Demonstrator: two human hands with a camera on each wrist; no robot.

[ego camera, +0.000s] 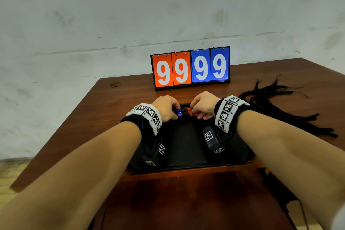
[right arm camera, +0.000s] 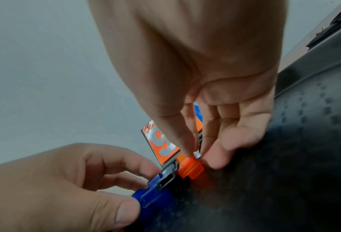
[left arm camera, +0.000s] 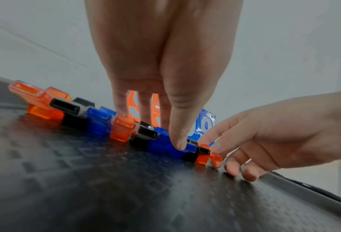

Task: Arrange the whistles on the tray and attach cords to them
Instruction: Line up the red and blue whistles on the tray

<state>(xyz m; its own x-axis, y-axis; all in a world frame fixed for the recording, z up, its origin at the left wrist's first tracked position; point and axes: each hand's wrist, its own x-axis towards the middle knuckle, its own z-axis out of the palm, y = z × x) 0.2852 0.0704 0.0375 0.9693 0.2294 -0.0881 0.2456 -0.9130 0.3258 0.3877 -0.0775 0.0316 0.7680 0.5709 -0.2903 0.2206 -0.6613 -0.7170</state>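
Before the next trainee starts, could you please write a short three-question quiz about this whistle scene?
1. True or false: the cords lie on the tray.
2. Which whistle does the right hand pinch? A) blue B) orange C) black
3. Fill in: the left hand holds a ____ whistle.

Key:
1. False; they lie on the table, right of the tray.
2. B, the orange whistle at the row's end.
3. Blue, the blue whistle.

Whistles (left arm camera: 98, 119) are lined in a row on the tray (ego camera: 186, 155). The tray is set on the desk (ego camera: 115, 102), before the scoreboard (ego camera: 190, 68). Cords (ego camera: 276, 102) are laid right of the tray.
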